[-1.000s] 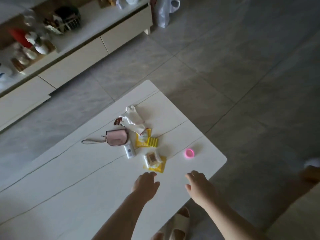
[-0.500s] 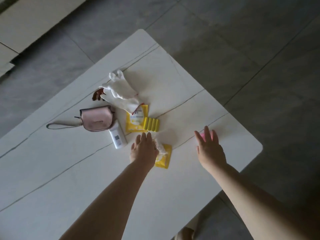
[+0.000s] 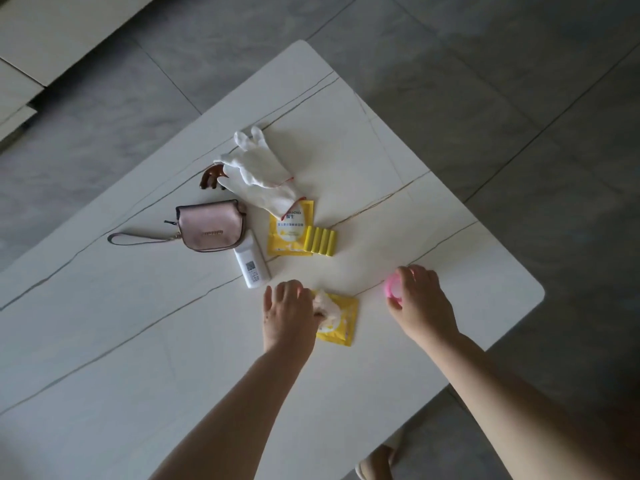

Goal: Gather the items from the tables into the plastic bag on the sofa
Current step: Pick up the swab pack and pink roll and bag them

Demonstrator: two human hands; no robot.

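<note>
On the white table [image 3: 346, 393] my left hand [image 3: 289, 315] closes its fingers on a clear snack packet [image 3: 327, 306] lying on a yellow sachet [image 3: 341, 325]. My right hand [image 3: 420, 303] grips a small round pink item [image 3: 391, 289] near the table's right corner. Further back lie a pink wristlet purse [image 3: 211, 226], a white tube [image 3: 252, 263], another yellow sachet [image 3: 289, 228], a yellow ribbed strip [image 3: 320, 241], white gloves [image 3: 263, 171] and a brown hair clip [image 3: 211, 176]. The sofa and plastic bag are out of view.
Grey tiled floor [image 3: 485, 98] surrounds the table. A white low cabinet [image 3: 41, 36] runs along the top left. A slippered foot [image 3: 379, 460] shows below the table's near edge.
Both hands reached forward over the table. The left hand's fingers settled on the snack packet, and the right hand's fingers curled around the pink item. The view moved closer to the table.
</note>
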